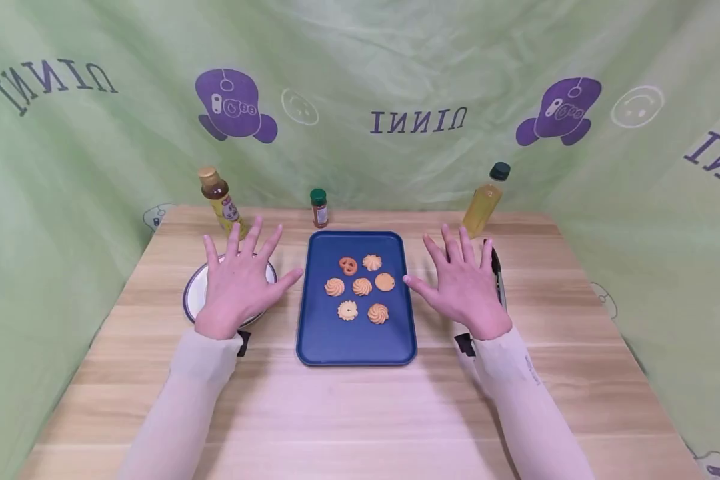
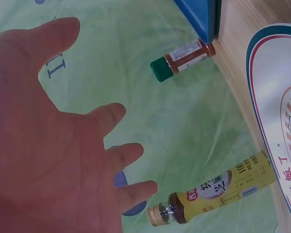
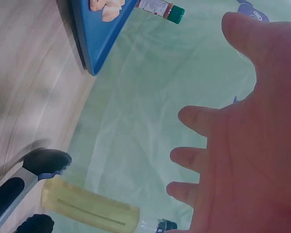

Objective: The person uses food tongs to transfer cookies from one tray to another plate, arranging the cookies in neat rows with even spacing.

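Observation:
My left hand [image 1: 238, 283] is spread above a white plate [image 2: 287, 63] with a dark blue rim, its fingers straight and holding nothing. On the other side, my right hand [image 1: 463, 287] is also spread, over black-tipped tongs [image 3: 46, 162] that it partly hides in the head view. Between the hands lies a blue tray [image 1: 357, 347] bearing several cookies, some swirled [image 1: 362, 287], one pretzel-shaped [image 1: 348, 266] and one flat and round [image 1: 385, 282]. The right thumb overlaps the tray's right edge in the head view.
A yellow-labelled bottle with a tan cap [image 1: 221, 200] stands behind the plate. Behind the tray is a small green-capped spice jar [image 1: 319, 209]. A bottle of yellow liquid [image 1: 483, 205] stands at the back right. Green printed cloth [image 1: 360, 60] hangs around the wooden table [image 1: 348, 427].

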Demonstrator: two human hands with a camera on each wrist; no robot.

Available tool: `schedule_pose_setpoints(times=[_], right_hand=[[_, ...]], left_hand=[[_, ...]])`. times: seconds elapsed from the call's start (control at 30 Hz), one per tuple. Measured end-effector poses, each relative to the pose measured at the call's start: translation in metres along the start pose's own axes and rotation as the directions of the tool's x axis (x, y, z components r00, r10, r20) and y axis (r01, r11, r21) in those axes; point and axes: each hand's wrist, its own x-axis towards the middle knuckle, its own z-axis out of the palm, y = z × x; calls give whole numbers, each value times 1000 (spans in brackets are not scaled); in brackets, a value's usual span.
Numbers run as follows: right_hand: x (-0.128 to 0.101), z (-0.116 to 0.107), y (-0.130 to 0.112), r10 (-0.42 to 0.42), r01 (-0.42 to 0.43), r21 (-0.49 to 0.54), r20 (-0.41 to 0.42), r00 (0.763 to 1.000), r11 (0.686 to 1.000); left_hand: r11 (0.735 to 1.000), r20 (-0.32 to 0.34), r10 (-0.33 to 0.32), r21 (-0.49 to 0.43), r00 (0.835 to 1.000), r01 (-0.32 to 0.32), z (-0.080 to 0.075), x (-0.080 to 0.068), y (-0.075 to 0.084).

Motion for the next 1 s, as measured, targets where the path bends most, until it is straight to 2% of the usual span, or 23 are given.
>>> schedule_pose_setpoints(times=[0.13,0.27,0.4,0.53,0.63,0.7,0.77,0.87,0.93,1.0], right_hand=[[1,-1,2,-4,4,35,-19,1000,999],[2,-2,15,3,0,77,-45,999,997],[-3,1,43,70,-62,140,-56,996,988],[-18,9,71,173,-161,156,-61,983,975],[-31,18,86,217,-209,132,-54,975,969],[-38,24,92,236,-229,121,-47,971,966],[-44,28,96,257,-251,122,-32,966,960],[-47,32,97,283,-280,127,-2,959,952],[-48,33,97,296,-295,136,15,955,946],[-48,34,96,310,-311,143,27,950,940]], left_hand=[[999,20,-22,-29,1000,22,-1,-2,-8],[995,30,-52,-83,998,54,-9,-2,-33],[984,30,-103,-144,994,107,-16,-7,-80],[970,42,-161,-177,986,166,-14,-23,-135],[961,79,-165,-211,983,179,-9,-35,-167],[952,128,-150,-248,980,178,-5,-40,-181],[921,218,-138,-332,966,206,-1,-43,-188],[846,331,-123,-458,936,273,3,-46,-192],[783,378,-116,-534,918,319,6,-46,-193],[748,386,-102,-578,917,327,9,-44,-193]])
